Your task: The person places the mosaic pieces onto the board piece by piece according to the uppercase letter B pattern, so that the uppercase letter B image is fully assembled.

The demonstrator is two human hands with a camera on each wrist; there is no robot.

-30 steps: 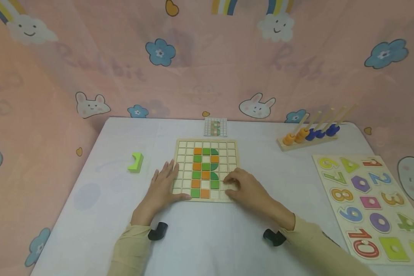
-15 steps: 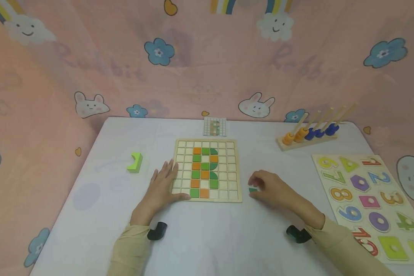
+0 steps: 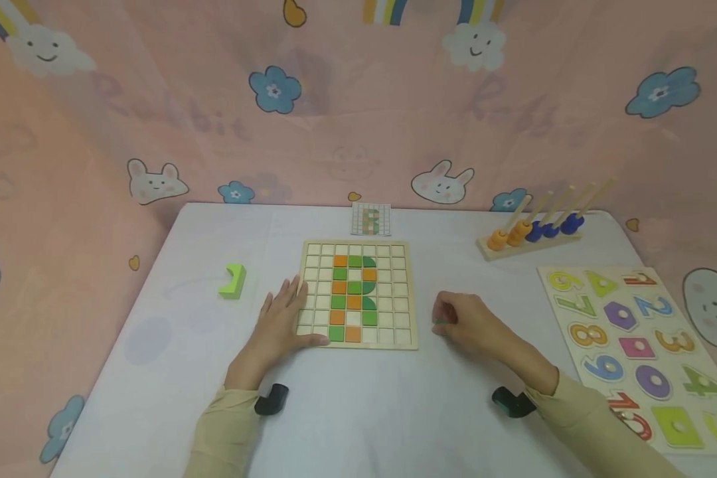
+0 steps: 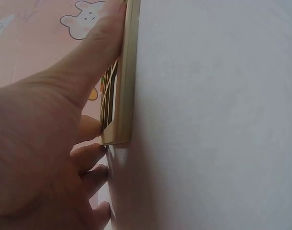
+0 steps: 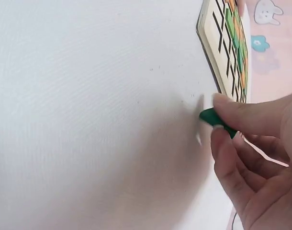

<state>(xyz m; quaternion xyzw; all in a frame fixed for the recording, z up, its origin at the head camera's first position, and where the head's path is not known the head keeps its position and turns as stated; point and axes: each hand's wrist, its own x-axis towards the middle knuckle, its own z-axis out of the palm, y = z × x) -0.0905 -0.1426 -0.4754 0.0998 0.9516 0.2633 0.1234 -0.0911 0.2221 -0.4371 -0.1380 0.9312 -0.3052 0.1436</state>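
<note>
A wooden grid board (image 3: 397, 282) lies on the table, with orange, light green and dark green tiles set in some of its squares. My left hand (image 3: 277, 325) rests at the board's near left corner, fingers spread along the side and thumb on the front edge. In the left wrist view that thumb lies along the board's rim (image 4: 129, 72). To the right of the board, apart from it, my right hand (image 3: 469, 322) pinches a small dark green tile (image 5: 214, 117) between thumb and fingertip. In the head view the fingers hide most of that tile.
Behind the board lies a pattern card (image 3: 370, 220). A light green block (image 3: 233, 281) with a curved cutout stands at the left. Farther right are a bead stacker (image 3: 528, 244) with orange and blue beads and a number puzzle board (image 3: 639, 352).
My right hand has moved right, off the board's edge, to a dark green tile, which it now pinches. The left hand stays at the board.
</note>
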